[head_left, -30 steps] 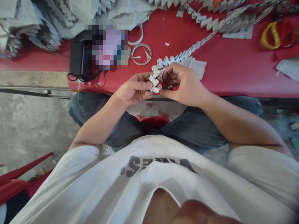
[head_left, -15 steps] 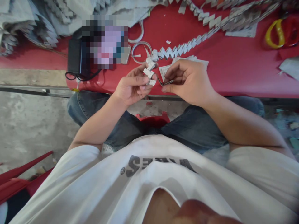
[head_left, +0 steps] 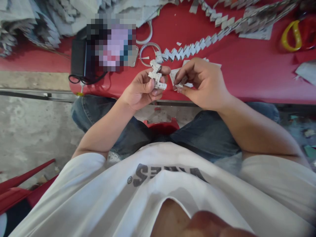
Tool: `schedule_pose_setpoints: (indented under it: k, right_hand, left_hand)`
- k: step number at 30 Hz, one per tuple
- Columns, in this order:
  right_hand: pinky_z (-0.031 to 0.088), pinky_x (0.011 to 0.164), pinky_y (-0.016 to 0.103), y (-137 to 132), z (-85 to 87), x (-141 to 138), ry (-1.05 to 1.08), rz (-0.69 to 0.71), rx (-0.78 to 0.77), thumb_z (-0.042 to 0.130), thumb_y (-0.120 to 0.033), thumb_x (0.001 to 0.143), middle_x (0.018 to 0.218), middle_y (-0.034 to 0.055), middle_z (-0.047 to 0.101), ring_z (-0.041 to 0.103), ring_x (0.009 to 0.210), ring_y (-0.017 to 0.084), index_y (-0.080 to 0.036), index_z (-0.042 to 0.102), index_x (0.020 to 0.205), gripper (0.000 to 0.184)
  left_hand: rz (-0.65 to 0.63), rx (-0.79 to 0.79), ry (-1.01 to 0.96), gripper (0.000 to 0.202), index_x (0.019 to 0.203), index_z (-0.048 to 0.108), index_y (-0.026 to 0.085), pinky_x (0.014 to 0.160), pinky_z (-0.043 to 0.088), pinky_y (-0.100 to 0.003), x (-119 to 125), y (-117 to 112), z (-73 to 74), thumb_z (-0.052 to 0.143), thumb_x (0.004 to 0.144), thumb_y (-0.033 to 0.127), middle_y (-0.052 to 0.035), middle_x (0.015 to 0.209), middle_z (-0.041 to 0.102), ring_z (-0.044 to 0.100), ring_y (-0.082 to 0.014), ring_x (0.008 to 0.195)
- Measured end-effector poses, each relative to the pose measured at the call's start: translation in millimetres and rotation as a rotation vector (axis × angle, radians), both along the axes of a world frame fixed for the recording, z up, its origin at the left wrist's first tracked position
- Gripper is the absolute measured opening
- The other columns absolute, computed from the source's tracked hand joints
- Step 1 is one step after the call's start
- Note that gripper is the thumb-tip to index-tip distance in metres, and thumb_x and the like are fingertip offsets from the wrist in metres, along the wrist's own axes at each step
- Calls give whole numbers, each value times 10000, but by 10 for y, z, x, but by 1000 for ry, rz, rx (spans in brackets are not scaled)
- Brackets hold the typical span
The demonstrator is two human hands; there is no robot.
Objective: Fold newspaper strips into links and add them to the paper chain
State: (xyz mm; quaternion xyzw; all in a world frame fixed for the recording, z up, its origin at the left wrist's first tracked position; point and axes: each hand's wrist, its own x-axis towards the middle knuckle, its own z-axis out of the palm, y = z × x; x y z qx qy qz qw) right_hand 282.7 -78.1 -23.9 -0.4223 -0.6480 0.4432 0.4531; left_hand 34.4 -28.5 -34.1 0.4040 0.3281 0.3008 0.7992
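Observation:
My left hand (head_left: 145,87) is closed on the near end of a zigzag folded-paper chain (head_left: 190,50), whose white printed links stand up between thumb and fingers. From there the chain runs up and to the right over the red tabletop. Just to the right, apart from the chain's end, my right hand (head_left: 201,84) pinches a small folded paper strip (head_left: 182,82) between thumb and forefinger. Loose printed paper strips (head_left: 174,75) lie on the table behind and under the right fingers.
Two pale tape rings (head_left: 150,49) lie beyond my left hand. A black box-like device (head_left: 79,61) with a cable stands at left by a blurred-out screen. Yellow-handled scissors (head_left: 291,36) are at far right. More folded paper (head_left: 44,29) is heaped at back left. The red table (head_left: 247,72) ends near my knees.
My right hand has moved slightly right, away from the chain's end, and the strip in its fingers has turned. My left thumb has shifted back a little, baring more of the links.

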Motion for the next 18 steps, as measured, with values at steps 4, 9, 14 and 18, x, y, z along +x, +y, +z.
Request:
schedule_pose_setpoints:
  k: [4,9,14,18]
  right_hand:
    - [629,868,461,10,-18,-8,97,90,10,1037,-387,842,1053,55,753,741,969,263,-330,676,996,396]
    - [647,949,489,-27,-66,-39,130,108,116,980,-341,899,1068,28,788,754,990,267,-333,630,946,353]
    - [648,961,485,-88,-31,-56,-50,113,280,836,-246,982,1090,20,803,788,1024,265,-332,673,991,185]
    - [667,1042,552,-104,-7,-45,-205,54,270,855,-305,977,1096,30,805,779,1046,300,-365,777,1026,110]
  left_hand:
    - [-26,15,4,404,1157,728,233,602,557,-211,23,-22,-38,905,938,524,3,1018,743,673,-60,685]
    - [-24,53,14,468,1176,729,212,620,597,-218,49,-40,-60,944,902,524,4,999,751,752,-90,727]
    - [2,73,66,595,1276,721,224,751,656,-240,85,-72,-37,997,842,522,-1,991,770,854,-227,1074]
    - [-1,147,15,529,1153,739,214,899,696,-299,71,-75,-77,1009,819,523,-12,998,791,818,-280,1281]
